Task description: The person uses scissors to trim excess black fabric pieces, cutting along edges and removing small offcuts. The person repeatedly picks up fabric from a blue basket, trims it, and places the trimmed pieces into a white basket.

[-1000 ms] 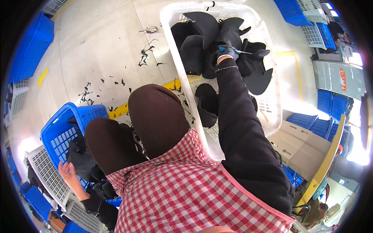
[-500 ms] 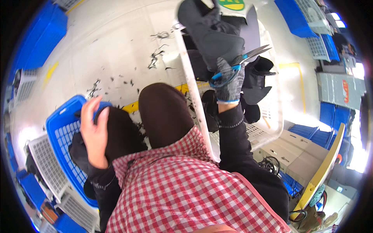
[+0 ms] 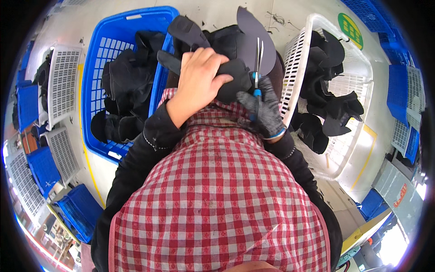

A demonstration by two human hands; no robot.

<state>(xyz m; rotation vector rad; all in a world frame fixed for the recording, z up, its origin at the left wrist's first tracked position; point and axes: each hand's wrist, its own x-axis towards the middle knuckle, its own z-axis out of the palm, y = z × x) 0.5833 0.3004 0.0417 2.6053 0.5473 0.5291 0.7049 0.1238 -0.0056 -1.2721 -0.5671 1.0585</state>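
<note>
My bare left hand (image 3: 198,80) is closed on a bundle of black fabric pieces (image 3: 235,86) over my lap. Dark, rounded flaps of the bundle stick out beyond its fingers, and a smooth grey rounded panel (image 3: 259,34) stands up at the far side. Close by on the right, my right hand (image 3: 267,109), in a grey knit glove, grips a pair of scissors (image 3: 257,80) with blue handles. The slim blades point away from me, slightly apart, in front of the grey panel. Part of the glove's grip on the handles is hidden.
To the left stands a blue basket (image 3: 118,14) with black fabric pieces inside. A white basket (image 3: 292,68) at the right holds more black pieces (image 3: 335,106). Black scraps (image 3: 277,19) lie on the floor beyond. Grey crates (image 3: 64,86) line the far left.
Both hands came together over my lap. The bundle and scissors moved left from above the white basket, and my left hand took hold of the fabric. The view swung, showing the blue basket fully.
</note>
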